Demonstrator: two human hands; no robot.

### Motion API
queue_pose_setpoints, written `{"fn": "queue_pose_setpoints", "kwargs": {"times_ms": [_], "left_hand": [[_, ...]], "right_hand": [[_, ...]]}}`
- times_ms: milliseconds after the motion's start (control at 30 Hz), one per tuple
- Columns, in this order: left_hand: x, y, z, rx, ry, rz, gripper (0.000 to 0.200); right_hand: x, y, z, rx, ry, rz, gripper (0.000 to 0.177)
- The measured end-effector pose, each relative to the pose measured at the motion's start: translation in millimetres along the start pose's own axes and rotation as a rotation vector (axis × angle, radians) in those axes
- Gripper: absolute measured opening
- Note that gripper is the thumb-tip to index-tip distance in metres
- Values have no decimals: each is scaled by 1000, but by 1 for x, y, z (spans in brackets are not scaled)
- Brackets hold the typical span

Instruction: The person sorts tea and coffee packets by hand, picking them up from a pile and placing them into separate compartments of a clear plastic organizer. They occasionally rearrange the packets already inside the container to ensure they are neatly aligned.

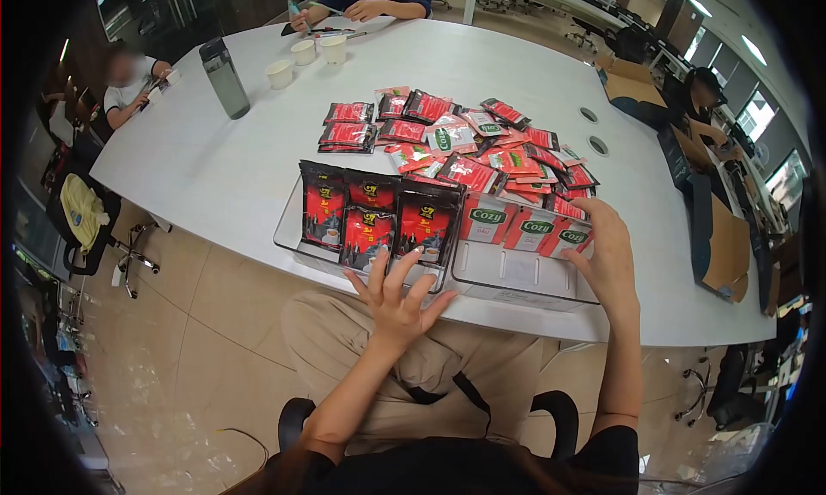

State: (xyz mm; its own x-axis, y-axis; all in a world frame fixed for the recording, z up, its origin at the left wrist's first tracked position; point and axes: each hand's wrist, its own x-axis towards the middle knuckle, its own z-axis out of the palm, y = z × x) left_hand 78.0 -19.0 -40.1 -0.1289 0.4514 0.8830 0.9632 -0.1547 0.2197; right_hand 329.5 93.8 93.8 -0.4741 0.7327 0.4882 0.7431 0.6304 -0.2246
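Two clear plastic bins stand side by side at the table's near edge. The left bin holds upright black and red coffee sachets. My left hand is spread at its front wall, fingertips over the sachets' lower part. In the right bin, pink and white Cozy sachets stand in a row along the back. At that row's right end, my right hand has its thumb and fingers around the last Cozy sachet. Behind the bins lies a loose pile of mixed sachets.
A dark-capped bottle and paper cups stand at the back left of the white table. Across it, a person's hands hold small items. Open cardboard boxes line the right side. More people sit left and right.
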Motion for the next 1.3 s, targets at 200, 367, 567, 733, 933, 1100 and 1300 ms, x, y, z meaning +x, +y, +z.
{"fn": "queue_pose_setpoints", "kwargs": {"times_ms": [200, 367, 567, 733, 933, 1100, 1300], "left_hand": [[2, -3, 0, -7, 9, 43, 35], [2, -4, 0, -6, 14, 48, 36], [1, -4, 1, 3, 11, 44, 36], [1, -4, -2, 1, -5, 42, 38], [1, 5, -21, -144, -97, -31, 45], [7, 7, -65, -497, -104, -166, 44], [45, 38, -156, -1157, 205, -55, 57]], "right_hand": [[8, 0, 1, -94, -42, -24, 72], [8, -4, -12, -4, -41, -5, 67], [-2, -35, -42, 367, 243, -66, 37], [-32, -89, -67, 1288, 459, -333, 23], [-30, -141, -104, 2084, 113, -726, 24], [-27, -116, -102, 2134, -371, -980, 33], [-29, -139, -76, 2191, -451, -946, 27]]}}
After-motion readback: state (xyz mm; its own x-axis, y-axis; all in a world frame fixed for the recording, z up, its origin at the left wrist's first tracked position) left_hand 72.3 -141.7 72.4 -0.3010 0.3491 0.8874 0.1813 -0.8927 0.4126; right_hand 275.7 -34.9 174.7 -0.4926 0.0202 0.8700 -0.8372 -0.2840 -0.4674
